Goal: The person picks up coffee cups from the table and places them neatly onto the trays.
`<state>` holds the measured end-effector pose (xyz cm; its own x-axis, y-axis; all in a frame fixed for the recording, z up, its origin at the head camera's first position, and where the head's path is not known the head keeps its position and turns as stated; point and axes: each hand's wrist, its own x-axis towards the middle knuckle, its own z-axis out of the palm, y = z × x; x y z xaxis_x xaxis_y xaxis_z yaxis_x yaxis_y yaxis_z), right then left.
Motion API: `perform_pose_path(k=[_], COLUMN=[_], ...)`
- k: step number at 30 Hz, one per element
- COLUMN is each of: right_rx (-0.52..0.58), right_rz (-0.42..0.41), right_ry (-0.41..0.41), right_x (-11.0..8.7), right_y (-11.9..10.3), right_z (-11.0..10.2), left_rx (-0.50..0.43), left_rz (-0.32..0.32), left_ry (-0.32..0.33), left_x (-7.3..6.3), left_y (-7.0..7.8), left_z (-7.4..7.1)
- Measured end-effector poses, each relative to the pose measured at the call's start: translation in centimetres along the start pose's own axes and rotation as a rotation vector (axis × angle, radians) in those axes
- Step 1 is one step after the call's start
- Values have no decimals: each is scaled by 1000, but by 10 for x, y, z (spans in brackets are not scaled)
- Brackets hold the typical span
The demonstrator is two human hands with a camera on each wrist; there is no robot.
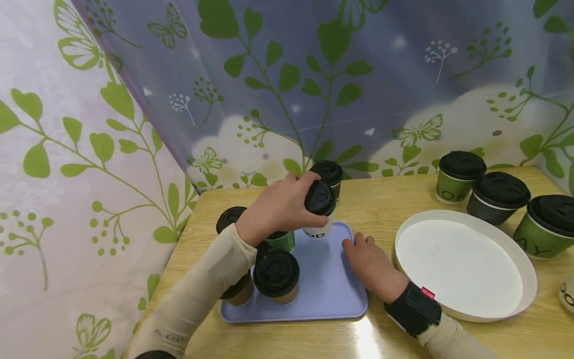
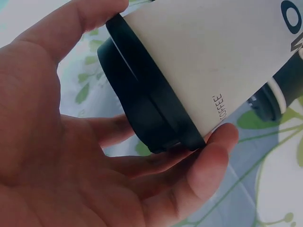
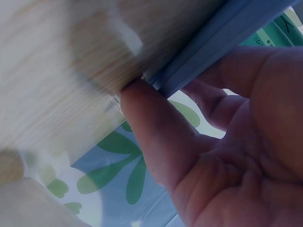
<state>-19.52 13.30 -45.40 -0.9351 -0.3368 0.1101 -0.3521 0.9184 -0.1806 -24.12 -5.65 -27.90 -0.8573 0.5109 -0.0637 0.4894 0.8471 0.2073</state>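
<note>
My left hand [image 1: 280, 207] grips a white paper coffee cup [image 2: 199, 61] by its black lid [image 2: 147, 94]. Thumb and fingers curl round the lid's rim, and the cup is over the far part of a lavender tray [image 1: 325, 294]. At the tray's right edge, my right hand [image 1: 372, 264] pinches the rim between thumb [image 3: 151, 123] and fingers. On the tray's left side stand several lidded cups, among them a brown cup [image 1: 276, 274] and a green cup [image 1: 284, 243] partly hidden by my left arm. Just behind the held cup is a dark-lidded cup [image 1: 329, 172].
Right of the tray lies a round white tray [image 1: 529, 279] with a raised rim. Beyond it stand a green cup [image 1: 455, 187], a black cup [image 1: 489, 209] and another green cup [image 1: 540, 234]. A patterned curtain [image 1: 278, 99] borders the wooden table [image 1: 381, 199] behind and on the left.
</note>
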Motion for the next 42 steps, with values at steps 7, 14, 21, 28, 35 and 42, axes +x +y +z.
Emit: perform_pose_path(k=[7,14,21,28,35,42], right_rx=[-9,-19,-33,-39,-40,-44], right_rz=[4,4,1,3,-2,-9], right_ry=[4,13,10,4,10,20], right_x=[0,0,0,1,1,0], right_y=[1,0,0,1,1,1], right_z=[3,2,3,3,3,2], left_rx=[107,110,122,116,79,79], left_rz=[25,34,47,58,50,26], left_ry=[-94,-109,-153,-184,-224,-268], left_x=[11,18,25,31,38,43], left_y=[4,3,1,1,0,0], left_z=[11,15,19,20,20,24])
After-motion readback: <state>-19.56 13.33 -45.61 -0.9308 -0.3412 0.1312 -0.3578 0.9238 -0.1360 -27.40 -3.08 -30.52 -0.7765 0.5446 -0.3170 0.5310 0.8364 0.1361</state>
